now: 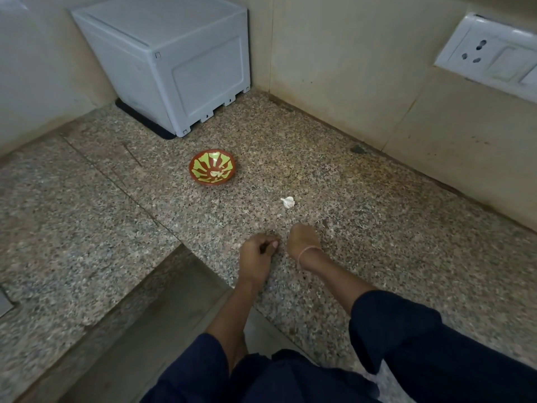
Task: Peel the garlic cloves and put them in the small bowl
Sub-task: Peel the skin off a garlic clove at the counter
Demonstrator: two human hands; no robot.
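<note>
Red-brown bowl (210, 183) bears yellow-green rays; garlic (288, 202) apparently white; counter (377, 228) speckled grey-brown.

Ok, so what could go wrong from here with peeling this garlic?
1. The left hand and right hand work close to the edge of the counter, so a clove that slips might drop off it.
2. The bowl sits well apart from both hands, so each carry across could lose a clove.

A person's left hand (257, 251) and right hand (302, 238), both curled, sit close together over a granite counter (377, 228). A garlic bulb (288, 202) lies just beyond, near a small bowl (194, 170) holding pale cloves (216, 173).
</note>
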